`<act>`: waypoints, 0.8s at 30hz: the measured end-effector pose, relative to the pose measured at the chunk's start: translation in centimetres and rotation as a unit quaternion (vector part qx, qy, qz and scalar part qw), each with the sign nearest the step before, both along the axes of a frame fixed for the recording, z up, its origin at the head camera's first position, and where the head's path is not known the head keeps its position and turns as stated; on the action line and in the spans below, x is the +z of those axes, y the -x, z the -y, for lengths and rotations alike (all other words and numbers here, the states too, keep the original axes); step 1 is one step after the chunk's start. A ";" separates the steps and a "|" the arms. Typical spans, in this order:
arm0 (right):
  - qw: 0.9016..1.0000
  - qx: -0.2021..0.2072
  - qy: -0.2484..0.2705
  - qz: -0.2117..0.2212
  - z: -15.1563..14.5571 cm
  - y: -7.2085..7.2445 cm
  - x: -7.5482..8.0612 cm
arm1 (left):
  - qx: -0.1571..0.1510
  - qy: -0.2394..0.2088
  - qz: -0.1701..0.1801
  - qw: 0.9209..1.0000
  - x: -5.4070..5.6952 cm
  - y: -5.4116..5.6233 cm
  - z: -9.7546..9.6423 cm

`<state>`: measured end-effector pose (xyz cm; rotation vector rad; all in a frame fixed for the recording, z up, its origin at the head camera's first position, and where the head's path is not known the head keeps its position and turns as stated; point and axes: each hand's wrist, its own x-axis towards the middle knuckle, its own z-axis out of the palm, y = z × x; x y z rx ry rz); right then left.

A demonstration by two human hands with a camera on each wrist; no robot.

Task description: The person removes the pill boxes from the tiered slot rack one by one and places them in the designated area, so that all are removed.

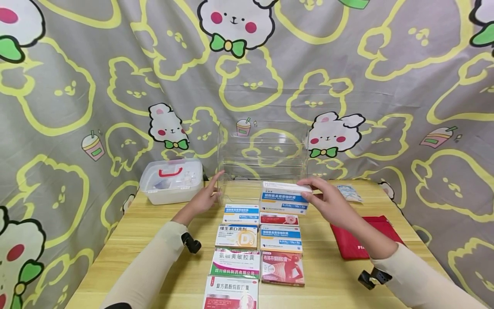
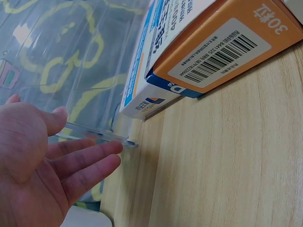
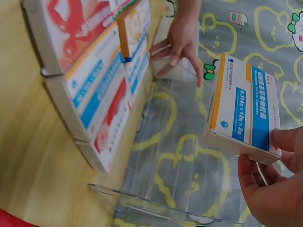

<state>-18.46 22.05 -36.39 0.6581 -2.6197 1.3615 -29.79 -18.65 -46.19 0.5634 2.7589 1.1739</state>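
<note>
My right hand [image 1: 332,204] pinches the right end of a blue-and-white medicine box [image 1: 284,201], thumb on its printed front. The box is off the table, in front of a clear plastic rack [image 1: 221,148]. At the rack's lower left corner, my left hand [image 1: 206,197] has its fingers spread and holds nothing; whether they touch the rack I cannot tell. Two columns of medicine boxes lie before the rack. They include an orange-and-white vitamin D box [image 1: 236,236], another blue-and-white box [image 1: 281,238], a pink-red box [image 1: 283,268] and a green-and-magenta box [image 1: 234,262].
On the left stands a translucent storage box [image 1: 173,196] with a red handle. A red pouch [image 1: 349,234] lies at the right, partly behind my right forearm. Farther back is a small pale packet [image 1: 349,193]. A patterned curtain [image 1: 254,90] hangs behind the wooden table.
</note>
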 end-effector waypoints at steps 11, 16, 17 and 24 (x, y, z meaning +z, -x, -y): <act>0.998 0.028 -0.010 0.047 -0.7 -2.5 -1.9 | 0.005 -0.004 0.012 1.000 -0.1 0.1 0.1; 0.997 0.047 -0.024 0.064 -1.1 -3.4 -2.7 | 0.000 -0.008 0.010 1.000 0.0 0.0 0.1; 0.996 0.051 -0.027 0.069 -1.2 -3.6 -2.9 | -0.001 -0.009 0.009 1.000 0.0 0.0 0.1; 0.990 0.070 -0.068 0.106 -1.5 -4.8 -4.0 | -0.005 -0.007 0.005 1.000 0.0 0.0 0.1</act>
